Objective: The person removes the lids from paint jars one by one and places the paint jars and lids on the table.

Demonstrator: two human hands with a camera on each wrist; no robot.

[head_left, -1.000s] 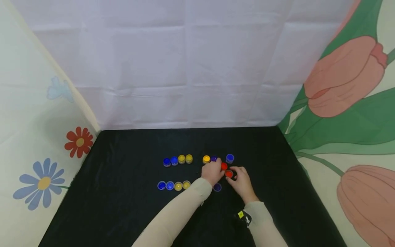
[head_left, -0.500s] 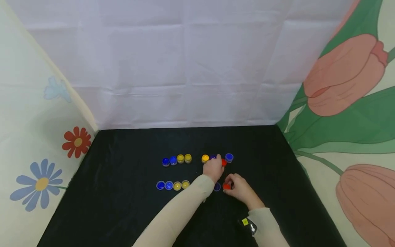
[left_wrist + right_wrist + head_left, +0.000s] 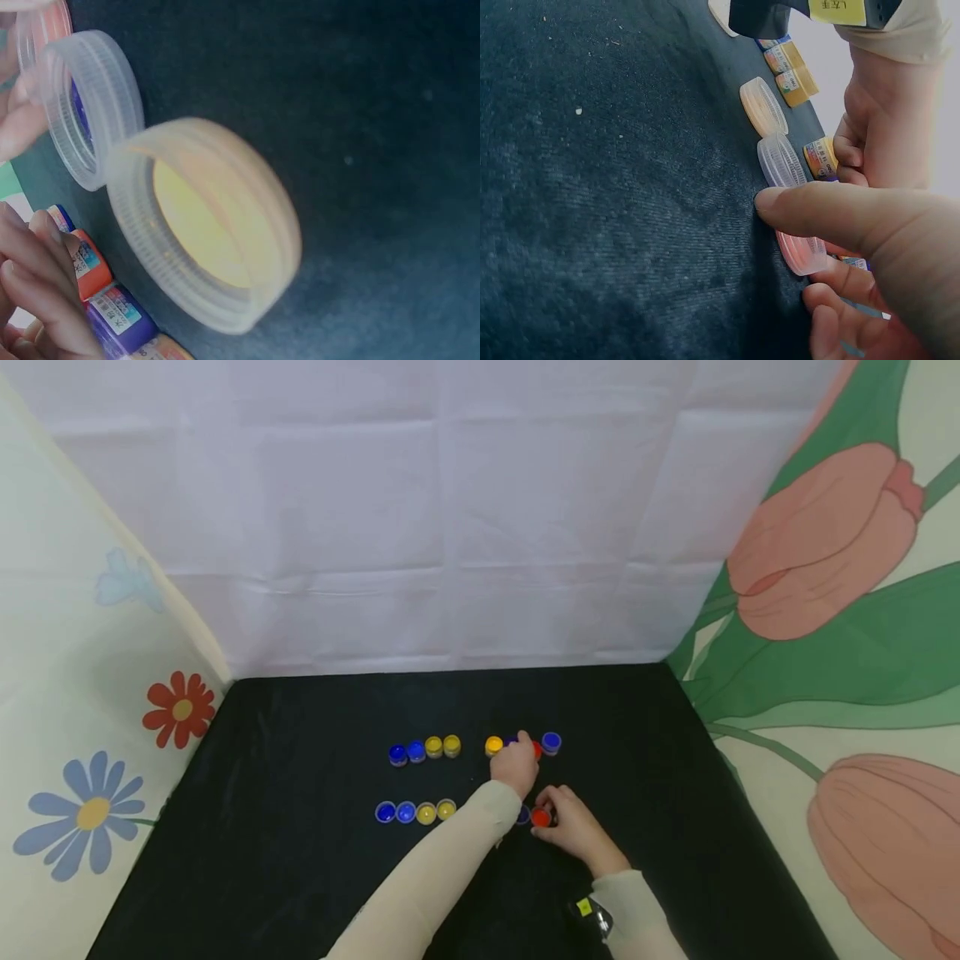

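My left hand (image 3: 514, 767) is at the back right row, its fingers about a small red paint jar (image 3: 537, 750) that they partly cover. Beside that jar stand a yellow jar (image 3: 493, 745), a mostly hidden purple jar (image 3: 124, 322) and a blue jar (image 3: 551, 742). Nearer me, my right hand (image 3: 573, 822) holds a round red lid (image 3: 540, 817) at its rim, thumb on one side and fingers on the other. To its left lies a purple lid (image 3: 522, 815). A translucent yellow lid (image 3: 225, 225) adjoins it in the left wrist view; my left sleeve hides that one from the head view.
At the left, a blue jar (image 3: 397, 755), a lighter blue jar (image 3: 416, 751) and two yellow jars (image 3: 452, 745) form a back row. Matching lids (image 3: 406, 812) lie before them. Black cloth (image 3: 300, 860) covers the table; a white sheet (image 3: 450, 527) hangs behind.
My right hand has brought the red lid toward me, down beside the purple lid. The red jar has shifted slightly back into its row with my left hand at it.
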